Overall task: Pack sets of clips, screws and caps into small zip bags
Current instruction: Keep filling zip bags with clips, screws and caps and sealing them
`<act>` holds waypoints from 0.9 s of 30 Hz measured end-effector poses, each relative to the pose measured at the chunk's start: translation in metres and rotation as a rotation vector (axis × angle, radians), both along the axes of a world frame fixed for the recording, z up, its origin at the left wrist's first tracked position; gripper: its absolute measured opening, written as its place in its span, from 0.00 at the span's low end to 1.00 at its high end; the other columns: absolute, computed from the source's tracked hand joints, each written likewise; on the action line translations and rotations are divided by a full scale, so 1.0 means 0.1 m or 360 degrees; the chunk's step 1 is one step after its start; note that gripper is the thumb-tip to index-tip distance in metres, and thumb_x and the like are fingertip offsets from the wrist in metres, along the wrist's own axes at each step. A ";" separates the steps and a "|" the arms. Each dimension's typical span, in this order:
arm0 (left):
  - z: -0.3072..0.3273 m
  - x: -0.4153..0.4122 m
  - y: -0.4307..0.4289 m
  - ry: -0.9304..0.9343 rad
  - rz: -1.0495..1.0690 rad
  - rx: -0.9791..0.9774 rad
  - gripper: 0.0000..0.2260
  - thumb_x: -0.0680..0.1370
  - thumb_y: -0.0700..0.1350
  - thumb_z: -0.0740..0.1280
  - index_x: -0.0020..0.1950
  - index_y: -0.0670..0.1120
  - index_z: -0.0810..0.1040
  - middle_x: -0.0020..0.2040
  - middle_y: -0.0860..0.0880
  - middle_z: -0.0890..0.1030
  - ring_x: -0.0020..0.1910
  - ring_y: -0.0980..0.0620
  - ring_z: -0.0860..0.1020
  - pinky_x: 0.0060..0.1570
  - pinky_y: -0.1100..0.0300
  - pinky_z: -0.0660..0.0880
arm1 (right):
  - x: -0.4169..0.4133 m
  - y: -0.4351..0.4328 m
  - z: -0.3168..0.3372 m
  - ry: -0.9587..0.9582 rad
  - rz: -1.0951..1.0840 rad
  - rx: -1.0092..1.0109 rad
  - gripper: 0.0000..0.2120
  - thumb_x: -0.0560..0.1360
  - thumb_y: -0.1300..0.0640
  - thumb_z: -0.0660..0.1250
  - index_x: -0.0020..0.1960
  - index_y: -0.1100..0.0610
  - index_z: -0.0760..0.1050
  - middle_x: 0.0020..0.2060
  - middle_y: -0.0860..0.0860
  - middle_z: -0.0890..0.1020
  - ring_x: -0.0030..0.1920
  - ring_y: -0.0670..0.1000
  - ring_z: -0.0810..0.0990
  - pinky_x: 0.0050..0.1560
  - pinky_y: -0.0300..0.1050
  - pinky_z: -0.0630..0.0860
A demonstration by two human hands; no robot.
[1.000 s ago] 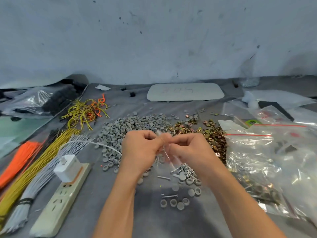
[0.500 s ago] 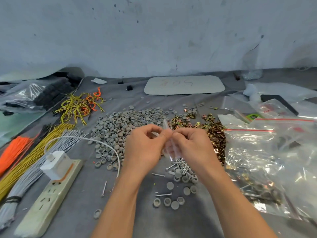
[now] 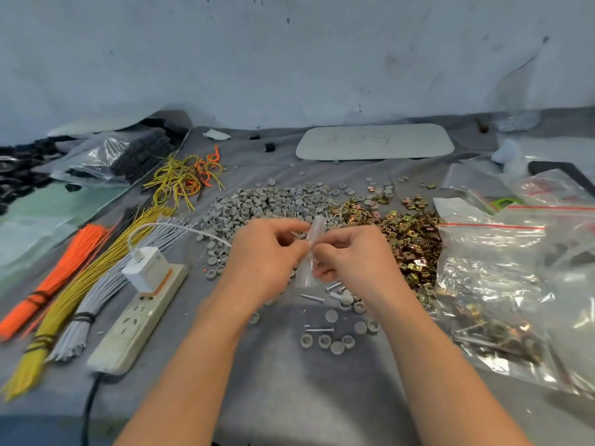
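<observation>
My left hand (image 3: pixel 260 259) and my right hand (image 3: pixel 351 255) meet above the table's middle and pinch a small clear zip bag (image 3: pixel 310 249) between their fingertips; the bag hangs upright between them. Behind the hands lies a heap of grey caps (image 3: pixel 267 204). To its right spreads a pile of brass-coloured clips (image 3: pixel 409 233). Loose screws (image 3: pixel 318 329) and a few grey caps (image 3: pixel 328 341) lie on the grey cloth just below the hands.
A white power strip (image 3: pixel 135 320) with a plug lies at the left, beside bundles of orange (image 3: pixel 61 272), yellow (image 3: pixel 80 297) and grey cable ties (image 3: pixel 93 304). Large clear bags with parts (image 3: pixel 502 291) fill the right. A pale board (image 3: pixel 375 141) lies at the back.
Both hands keep working the small bag's top between the fingertips. The camera view has dipped and shifted slightly, so the table appears a little lower.
</observation>
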State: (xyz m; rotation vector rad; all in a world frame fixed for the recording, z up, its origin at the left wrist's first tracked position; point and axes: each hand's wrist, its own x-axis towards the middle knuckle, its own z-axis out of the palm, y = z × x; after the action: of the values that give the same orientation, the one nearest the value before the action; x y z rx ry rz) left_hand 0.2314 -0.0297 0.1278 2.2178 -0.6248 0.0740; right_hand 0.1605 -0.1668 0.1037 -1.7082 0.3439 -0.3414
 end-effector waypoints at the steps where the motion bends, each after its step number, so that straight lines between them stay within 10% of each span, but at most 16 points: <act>1: -0.01 -0.03 -0.02 -0.0112 0.0113 -0.0037 0.09 0.72 0.45 0.78 0.48 0.59 0.87 0.33 0.60 0.83 0.32 0.63 0.78 0.36 0.64 0.76 | 0.00 0.00 -0.01 0.0001 0.0007 0.0123 0.11 0.76 0.68 0.68 0.41 0.58 0.85 0.32 0.55 0.86 0.32 0.53 0.86 0.34 0.42 0.80; 10: -0.14 -0.06 -0.14 -0.0199 -0.0147 -0.0091 0.07 0.75 0.54 0.68 0.50 0.67 0.81 0.37 0.69 0.82 0.39 0.67 0.81 0.39 0.72 0.73 | 0.15 -0.10 -0.16 -0.0034 -0.0162 0.0287 0.09 0.75 0.61 0.74 0.37 0.60 0.85 0.29 0.55 0.83 0.29 0.49 0.74 0.33 0.43 0.72; 15: -0.02 0.10 0.02 0.0366 -0.0527 -0.0243 0.12 0.75 0.43 0.75 0.43 0.62 0.87 0.36 0.56 0.87 0.29 0.58 0.77 0.34 0.61 0.77 | 0.13 -0.06 -0.15 -0.0143 -0.0007 0.0428 0.12 0.77 0.57 0.74 0.36 0.59 0.85 0.28 0.53 0.79 0.26 0.47 0.72 0.28 0.38 0.68; 27: -0.11 0.37 0.20 0.0642 -0.0646 -0.0096 0.08 0.78 0.40 0.73 0.40 0.46 0.89 0.34 0.39 0.83 0.29 0.57 0.78 0.31 0.62 0.75 | 0.10 -0.01 -0.07 0.0001 0.0112 0.0019 0.10 0.76 0.56 0.75 0.37 0.56 0.85 0.26 0.54 0.80 0.27 0.50 0.72 0.28 0.39 0.70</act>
State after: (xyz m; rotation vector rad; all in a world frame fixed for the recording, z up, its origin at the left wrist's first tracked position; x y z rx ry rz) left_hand 0.2685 -0.0096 0.1173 1.9282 -0.8133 -0.5406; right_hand 0.1708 -0.1679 0.0966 -1.7046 0.2849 -0.2863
